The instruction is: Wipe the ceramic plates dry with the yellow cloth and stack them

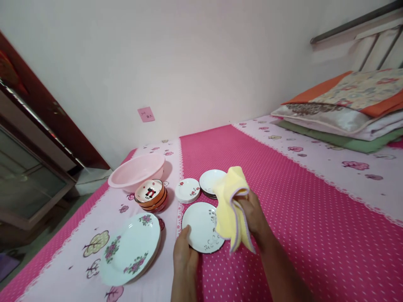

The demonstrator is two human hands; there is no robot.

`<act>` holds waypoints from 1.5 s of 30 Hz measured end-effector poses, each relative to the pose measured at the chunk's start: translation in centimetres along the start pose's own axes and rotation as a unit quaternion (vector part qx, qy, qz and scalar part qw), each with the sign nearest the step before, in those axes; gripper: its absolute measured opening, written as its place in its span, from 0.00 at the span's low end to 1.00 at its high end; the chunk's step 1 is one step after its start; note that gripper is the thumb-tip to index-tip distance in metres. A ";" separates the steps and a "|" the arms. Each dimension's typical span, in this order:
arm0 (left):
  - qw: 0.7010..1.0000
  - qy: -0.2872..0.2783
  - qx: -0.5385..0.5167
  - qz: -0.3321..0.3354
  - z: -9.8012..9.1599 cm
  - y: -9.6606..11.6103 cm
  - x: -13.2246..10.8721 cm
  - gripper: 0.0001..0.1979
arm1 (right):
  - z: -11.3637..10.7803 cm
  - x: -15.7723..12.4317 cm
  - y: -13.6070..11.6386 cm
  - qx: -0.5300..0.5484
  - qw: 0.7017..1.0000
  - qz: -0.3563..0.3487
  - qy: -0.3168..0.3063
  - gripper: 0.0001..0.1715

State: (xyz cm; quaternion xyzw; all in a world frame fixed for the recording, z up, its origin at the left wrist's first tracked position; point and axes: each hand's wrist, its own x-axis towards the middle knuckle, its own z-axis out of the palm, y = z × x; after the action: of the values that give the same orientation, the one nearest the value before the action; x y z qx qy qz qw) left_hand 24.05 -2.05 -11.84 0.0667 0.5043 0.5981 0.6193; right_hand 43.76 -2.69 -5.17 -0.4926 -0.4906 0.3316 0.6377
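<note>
My left hand [185, 253] grips the near left rim of a white plate [201, 226] with a grey leaf pattern and a dark edge, thumb on top. A yellow cloth [231, 205] with a purple hem hangs from my right hand [253, 212], which is closed on it. The cloth covers part of the plate's right side in view; whether it touches the plate I cannot tell. Just beyond are a stack of small white plates [188, 189] with red flowers and another stack of white plates [210, 181], partly hidden by the cloth.
At left stand a pink basin [137, 171], stacked cat-print bowls [150, 193] and large flowered plates [130, 249]. All rest on a pink patterned bedsheet [302, 235]. Folded bedding [346, 109] lies at the right, with a white wall [201, 63] behind.
</note>
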 end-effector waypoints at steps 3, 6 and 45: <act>1.000 -0.011 -0.015 -0.012 0.4 0.4 -0.4 0.22 | 0.4 0.0 0.4 -0.141 0.989 -0.014 -0.052 0.24; 0.999 -0.024 -0.020 -0.025 0.7 0.6 -0.7 0.21 | 1.8 -0.6 1.2 -0.265 0.949 -0.008 -0.169 0.23; 0.988 -0.043 -0.068 -0.135 1.0 1.2 -1.0 0.32 | 5.0 -3.6 2.7 -0.396 0.848 0.009 -0.352 0.19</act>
State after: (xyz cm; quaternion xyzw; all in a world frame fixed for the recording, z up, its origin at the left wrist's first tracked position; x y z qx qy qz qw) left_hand 24.17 -2.02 -9.95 -0.0187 0.4397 0.5383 0.7187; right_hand 38.10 -3.64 -8.67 -0.5582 -0.7670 0.2665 0.1705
